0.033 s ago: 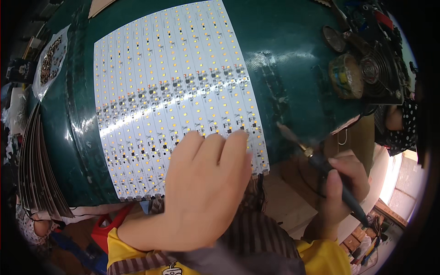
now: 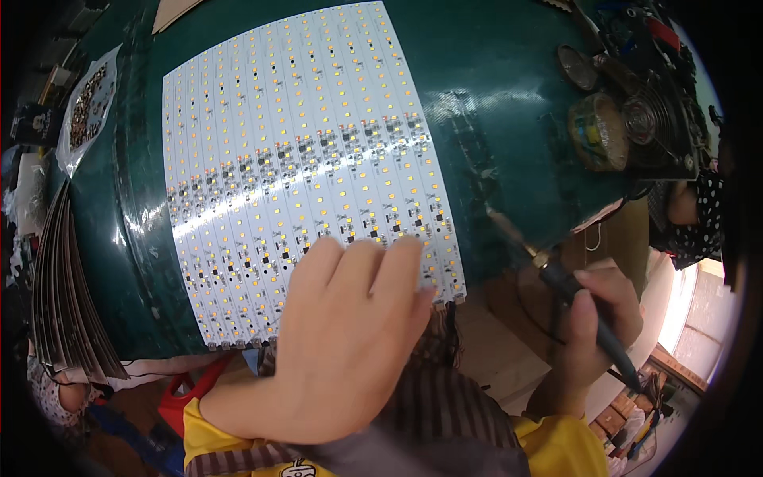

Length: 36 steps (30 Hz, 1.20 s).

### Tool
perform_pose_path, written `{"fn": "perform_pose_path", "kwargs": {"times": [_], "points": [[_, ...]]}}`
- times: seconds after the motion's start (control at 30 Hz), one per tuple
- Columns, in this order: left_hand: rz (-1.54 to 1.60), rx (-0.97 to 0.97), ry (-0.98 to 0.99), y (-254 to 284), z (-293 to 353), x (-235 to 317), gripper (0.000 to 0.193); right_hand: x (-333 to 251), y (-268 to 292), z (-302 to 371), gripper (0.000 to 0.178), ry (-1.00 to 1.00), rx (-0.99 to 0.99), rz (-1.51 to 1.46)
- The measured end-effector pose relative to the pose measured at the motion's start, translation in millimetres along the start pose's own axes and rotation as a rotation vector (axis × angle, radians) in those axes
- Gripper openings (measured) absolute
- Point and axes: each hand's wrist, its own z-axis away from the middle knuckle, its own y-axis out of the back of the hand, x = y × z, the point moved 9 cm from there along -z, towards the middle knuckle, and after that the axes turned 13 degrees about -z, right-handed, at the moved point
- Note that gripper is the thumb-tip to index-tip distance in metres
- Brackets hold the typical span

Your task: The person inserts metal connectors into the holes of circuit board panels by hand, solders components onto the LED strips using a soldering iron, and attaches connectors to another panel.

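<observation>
A white sheet of joined LED circuit strips [image 2: 262,119] lies on the green table, its yellow and white chips in rows. Over the sheet's near edge is my left hand [image 2: 342,334], its fingers curled downward. The fingertips are hidden under the knuckles, so what they hold, if anything, cannot be made out. To the right of the sheet my right hand [image 2: 600,314] grips a soldering iron [image 2: 576,290] by its dark handle. The iron's tip points up and left, over the table and apart from the sheet.
On the green table mat [image 2: 509,135], a roll of clear tape [image 2: 600,131] and a small black fan [image 2: 648,119] stand at the right. At the left are a plastic bag of small parts [image 2: 91,111] and a stack of dark strips [image 2: 67,294]. Another person's arm [image 2: 683,204] shows at far right.
My left hand has shifted slightly left and toward me over the sheet. The soldering iron in my right hand has moved a little to the right.
</observation>
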Motion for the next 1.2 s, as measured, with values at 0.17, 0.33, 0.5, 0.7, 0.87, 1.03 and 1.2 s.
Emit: {"fn": "perform_pose_path", "kwargs": {"times": [0.17,0.33,0.5,0.7,0.87,1.03,1.2], "points": [[-0.045,-0.201,-0.025,-7,24,-13,0.063,12,57,6,0.019,-0.05,0.46,0.251],[-0.039,-0.088,-0.26,2,34,-10,0.045,67,76,-16,0.021,0.011,0.445,0.35],[0.062,0.208,-0.283,79,38,-12,0.037,33,55,-3,0.035,0.11,0.524,0.057],[0.928,1.462,0.535,139,130,-106,0.047,-28,-71,-2,0.028,0.083,-0.032,-0.378],[1.336,1.214,0.538,99,128,-117,0.04,-74,-128,13,0.053,0.303,-0.158,-0.355],[1.461,1.0,0.587,74,151,-123,0.028,-76,-143,26,0.047,0.418,-0.133,-0.291],[1.771,0.787,0.704,40,161,-119,0.026,-68,-147,22,0.04,0.312,-0.046,-0.344]]}}
